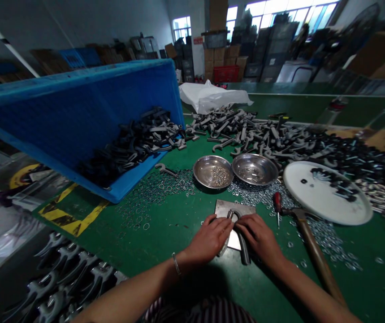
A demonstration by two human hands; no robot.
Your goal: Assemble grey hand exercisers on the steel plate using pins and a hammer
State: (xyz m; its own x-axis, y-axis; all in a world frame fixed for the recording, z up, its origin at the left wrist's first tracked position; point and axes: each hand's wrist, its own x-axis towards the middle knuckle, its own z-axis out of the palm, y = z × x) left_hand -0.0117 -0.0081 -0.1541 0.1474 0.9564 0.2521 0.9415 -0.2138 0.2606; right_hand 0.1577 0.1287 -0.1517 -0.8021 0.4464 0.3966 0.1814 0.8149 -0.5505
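Note:
A curved grey metal part (244,252) with a hook-shaped top rests over a flat metal plate (223,207) at the near middle of the bench. My left hand (210,237) is closed on its left side, fingertips near a small cylindrical piece at the top. From the right, my right hand (258,234) pinches the same part close to its hooked top. The fingertips of both hands nearly meet and hide where they grip. Just beyond the plate stand two steel bowls, the left bowl (205,178) with tiny metal pieces and the right bowl (262,178) with small pins.
A hammer (316,255) and a red-handled screwdriver (277,204) lie to the right, among washers. A white plate (300,197) holds black-headed screws. A tipped blue crate (118,195) with dark parts stands left; grey hooked parts (242,130) are heaped behind the bowls.

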